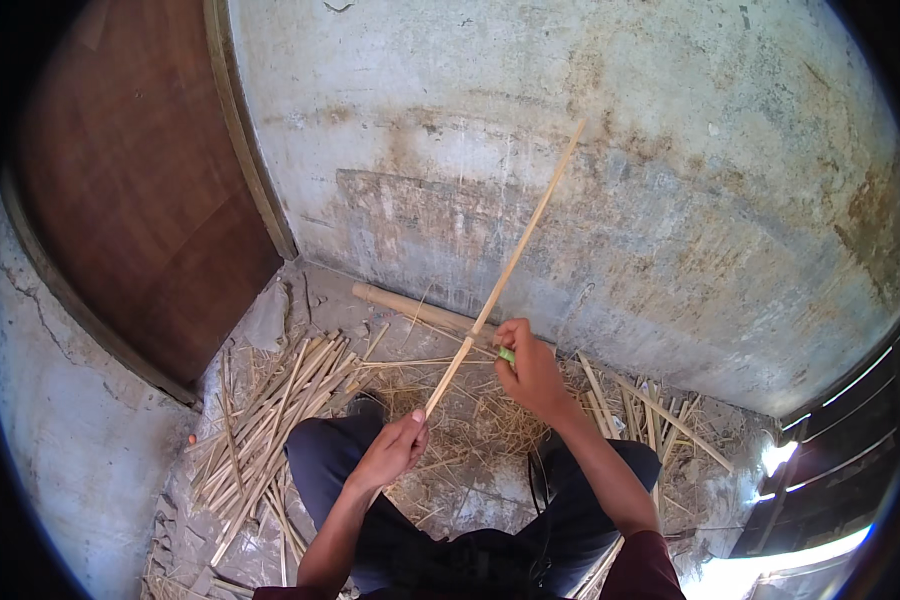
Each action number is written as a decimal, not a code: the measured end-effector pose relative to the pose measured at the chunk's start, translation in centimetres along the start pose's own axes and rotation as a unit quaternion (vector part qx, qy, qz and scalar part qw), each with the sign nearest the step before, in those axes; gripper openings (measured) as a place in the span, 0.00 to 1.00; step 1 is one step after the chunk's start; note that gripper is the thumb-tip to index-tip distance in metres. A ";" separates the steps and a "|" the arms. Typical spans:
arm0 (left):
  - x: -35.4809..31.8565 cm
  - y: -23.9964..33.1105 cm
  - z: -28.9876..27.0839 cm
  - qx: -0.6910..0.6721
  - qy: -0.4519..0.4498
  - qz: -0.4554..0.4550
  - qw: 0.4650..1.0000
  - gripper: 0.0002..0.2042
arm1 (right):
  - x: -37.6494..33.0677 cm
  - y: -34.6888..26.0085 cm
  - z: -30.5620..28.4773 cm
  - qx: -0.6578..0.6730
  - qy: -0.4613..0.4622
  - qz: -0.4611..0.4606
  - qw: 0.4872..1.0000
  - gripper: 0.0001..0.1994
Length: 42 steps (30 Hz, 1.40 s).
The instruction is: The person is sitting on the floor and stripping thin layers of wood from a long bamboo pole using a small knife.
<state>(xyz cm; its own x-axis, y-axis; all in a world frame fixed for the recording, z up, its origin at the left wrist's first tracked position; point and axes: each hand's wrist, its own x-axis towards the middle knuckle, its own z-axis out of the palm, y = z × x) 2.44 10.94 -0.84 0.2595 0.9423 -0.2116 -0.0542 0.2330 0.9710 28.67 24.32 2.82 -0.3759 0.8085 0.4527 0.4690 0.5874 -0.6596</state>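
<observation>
A long pale strip of bamboo or wood (pixel 526 240) slants up and to the right in front of me. My left hand (pixel 394 450) is closed around its lower end, above my left knee. My right hand (pixel 532 372) is closed beside the strip's middle, with the fingers curled round a small tool with a green part (pixel 507 354). The rest of this tool is hidden or too thin to make out, so I cannot tell its kind. Whether it touches the strip is not clear.
Split strips (pixel 270 440) lie in a heap at my left, and more strips (pixel 660 420) at my right. A thick pole (pixel 400 303) lies along the foot of the stained wall (pixel 670 200). Thin shavings (pixel 470 425) litter the floor between my knees. A brown door (pixel 140 180) stands far left.
</observation>
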 end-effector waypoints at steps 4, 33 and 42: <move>0.4 0.6 0.8 -0.029 -0.032 -0.013 0.999 0.25 | -0.2 -0.3 0.1 -0.079 0.022 -0.083 0.993 0.16; -1.6 2.6 4.7 0.215 0.147 0.145 0.955 0.13 | -0.4 1.2 -0.2 -0.133 0.084 -0.069 0.985 0.06; -2.4 2.6 4.3 0.225 0.107 0.085 0.965 0.13 | 0.2 0.8 -1.7 -0.097 0.110 -0.048 0.988 0.02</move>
<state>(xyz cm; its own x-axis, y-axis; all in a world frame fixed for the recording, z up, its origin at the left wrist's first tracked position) 5.77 8.22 2.63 0.0766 0.9969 -0.0164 0.3580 -0.0121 0.9336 30.32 25.02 3.33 -0.2534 0.7248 0.6407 0.5928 0.6397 -0.4893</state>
